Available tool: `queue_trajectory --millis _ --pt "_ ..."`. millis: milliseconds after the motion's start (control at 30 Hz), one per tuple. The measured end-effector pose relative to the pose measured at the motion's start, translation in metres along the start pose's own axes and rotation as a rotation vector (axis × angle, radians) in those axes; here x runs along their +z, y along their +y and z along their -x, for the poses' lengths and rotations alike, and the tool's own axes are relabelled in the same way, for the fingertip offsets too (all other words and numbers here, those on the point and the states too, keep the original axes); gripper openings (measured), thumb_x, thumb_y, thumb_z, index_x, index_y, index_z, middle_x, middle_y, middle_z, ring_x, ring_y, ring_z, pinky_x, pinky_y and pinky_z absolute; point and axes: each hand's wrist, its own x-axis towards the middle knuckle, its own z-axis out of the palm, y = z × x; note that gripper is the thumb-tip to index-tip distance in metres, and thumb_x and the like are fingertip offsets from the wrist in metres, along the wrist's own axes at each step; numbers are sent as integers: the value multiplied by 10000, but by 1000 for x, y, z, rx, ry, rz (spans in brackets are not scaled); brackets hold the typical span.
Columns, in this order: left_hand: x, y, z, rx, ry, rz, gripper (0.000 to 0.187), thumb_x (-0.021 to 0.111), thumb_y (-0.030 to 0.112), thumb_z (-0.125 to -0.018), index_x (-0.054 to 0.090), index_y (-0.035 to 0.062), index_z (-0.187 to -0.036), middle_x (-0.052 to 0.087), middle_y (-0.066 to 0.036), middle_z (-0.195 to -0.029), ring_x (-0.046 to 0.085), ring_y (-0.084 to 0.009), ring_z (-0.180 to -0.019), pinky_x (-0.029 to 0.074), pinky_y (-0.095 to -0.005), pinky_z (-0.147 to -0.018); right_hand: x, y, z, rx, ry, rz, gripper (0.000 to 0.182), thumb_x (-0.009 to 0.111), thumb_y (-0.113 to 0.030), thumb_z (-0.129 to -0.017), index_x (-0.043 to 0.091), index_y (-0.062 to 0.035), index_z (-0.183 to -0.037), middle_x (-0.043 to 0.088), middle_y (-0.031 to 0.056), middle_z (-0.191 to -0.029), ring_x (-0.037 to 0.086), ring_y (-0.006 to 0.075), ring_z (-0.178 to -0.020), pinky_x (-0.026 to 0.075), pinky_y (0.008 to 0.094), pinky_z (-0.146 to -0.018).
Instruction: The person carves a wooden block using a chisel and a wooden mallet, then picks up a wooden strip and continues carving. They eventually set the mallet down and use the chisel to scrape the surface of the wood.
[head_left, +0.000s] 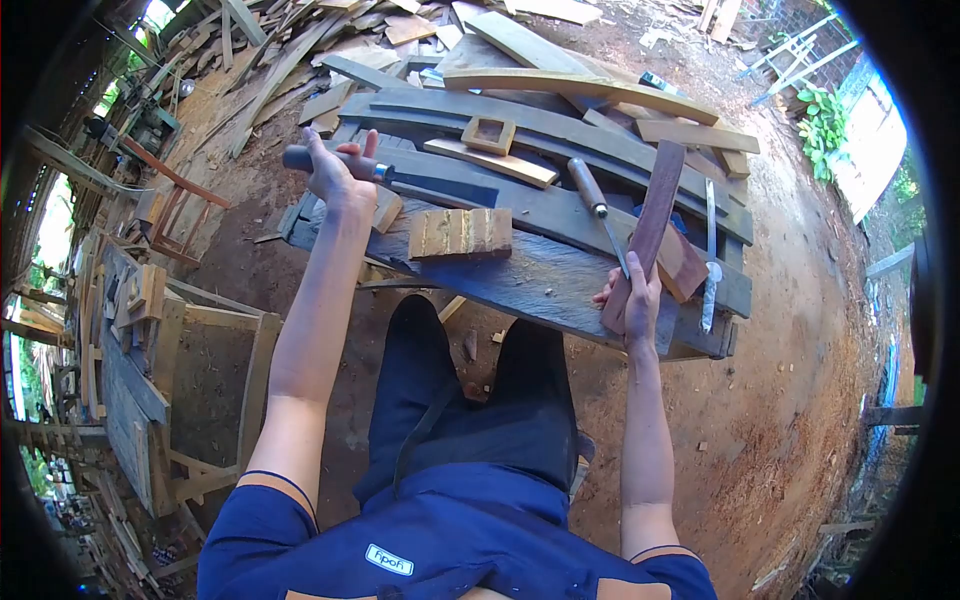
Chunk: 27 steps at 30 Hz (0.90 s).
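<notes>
blue shirt (450, 530) nearest; left hand (338, 182) holds a chisel (440, 185), right hand (642, 302) grips a dark strip (655, 212); between them, a notched block (460, 235) and wood-handled tool (586, 186) occupy the bench (560, 288).

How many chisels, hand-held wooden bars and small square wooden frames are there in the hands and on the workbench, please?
Chisels: 2 (one chisel in the left hand, a wooden-handled chisel by the right hand)
Hand-held wooden bars: 1 (a reddish-brown bar, right hand)
Small square wooden frames: 1 (the frame on the workbench)
Total: 4
</notes>
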Motion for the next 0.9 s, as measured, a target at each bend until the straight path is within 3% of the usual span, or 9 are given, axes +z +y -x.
queue_trajectory --millis 100,200,433,533,567,667,733,800,900 --pt "-7 2 -10 8 -120 -113 404 714 432 -859 445 134 -902 441 -11 -745 508 -139 -691 548 -381 -742 -4 3 -2 6 -7 11 316 544 -328 -972 476 -28 -1042 530 47 -697 566 122 -513 563 309 -482" --pt "-6 9 -3 -77 -321 -247 468 747 513 -797 429 171 -820 395 29 -735 391 -114 -648 395 -283 -623 -5 6 -3 15 -25 18 320 540 -328 -974 472 -25 -1053 529 48 -699 567 121 -523 562 306 -487" --pt "-11 -1 1 226 -299 -198 523 693 590 -814 403 159 -881 429 15 -614 475 -117 -518 432 -320 -496 -1 -1 1 25 -9 31 347 530 -333 -978 470 -18 -1111 521 42 -708 564 115 -532 558 297 -499" --pt "-21 4 -7 278 -489 -164 582 532 712 -846 415 142 -866 461 -12 -529 495 -152 -412 465 -347 -423 -2 -1 1 35 -18 21 367 530 -333 -978 465 -19 -1156 521 42 -714 558 112 -539 558 301 -507" --pt "-23 7 -12 278 -485 -167 582 532 712 -846 415 142 -866 461 -12 -529 495 -152 -412 465 -347 -423 -2 -1 0 40 -18 22 367 530 -333 -978 465 -19 -1156 521 42 -714 558 112 -539 558 301 -507" --pt "-23 15 -16 193 -822 -217 673 348 787 -866 428 127 -764 449 -16 -568 474 -169 -457 441 -340 -494 -1 -2 1 56 -15 31 404 531 -335 -978 453 -16 -1214 519 42 -721 556 110 -548 560 305 -518" --pt "-10 21 2 109 -850 -201 684 336 791 -866 436 121 -766 433 -16 -586 442 -167 -479 406 -328 -525 1 -3 1 26 0 -12 293 539 -303 -976 470 -27 -1045 534 53 -706 569 119 -507 563 300 -470" --pt "-8 24 6 -1 -921 -175 708 328 803 -860 449 110 -775 385 -12 -624 368 -162 -510 345 -314 -564 2 -2 1 29 1 -5 297 537 -307 -978 468 -26 -1047 534 53 -707 570 118 -508 563 299 -470" --pt "-13 20 0 78 -829 -192 720 327 828 -839 429 121 -754 401 -15 -604 383 -149 -492 361 -325 -545 1 -2 0 28 10 9 306 535 -313 -979 463 -25 -1053 534 53 -710 573 117 -509 564 299 -471"
